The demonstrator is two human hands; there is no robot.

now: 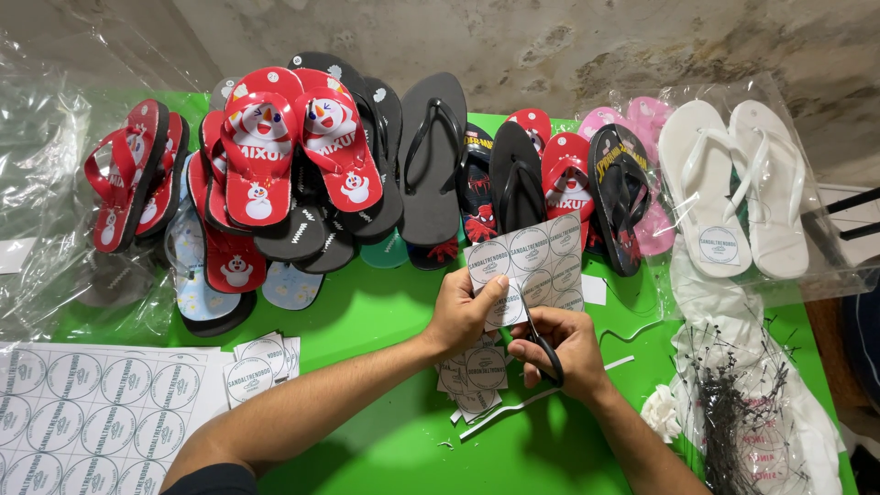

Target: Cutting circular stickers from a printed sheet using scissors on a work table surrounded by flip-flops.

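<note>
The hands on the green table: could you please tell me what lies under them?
A small pile of cut sticker squares lies under the left hand and right hand; its middle is covered.

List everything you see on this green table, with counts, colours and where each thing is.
Round-label sticker sheet: one, white, held above table centre.
Black-handled scissors: one, cutting that sheet.
Cut label squares: small pile, white, under the hands.
Full label sheet: one, white, bottom left.
Rubber flip-flops: many, red, black, pink, along the back.
White flip-flops in clear bag: one pair, right.
Green table: one.
Left hand: grips sheet.
Right hand: works scissors.
</note>
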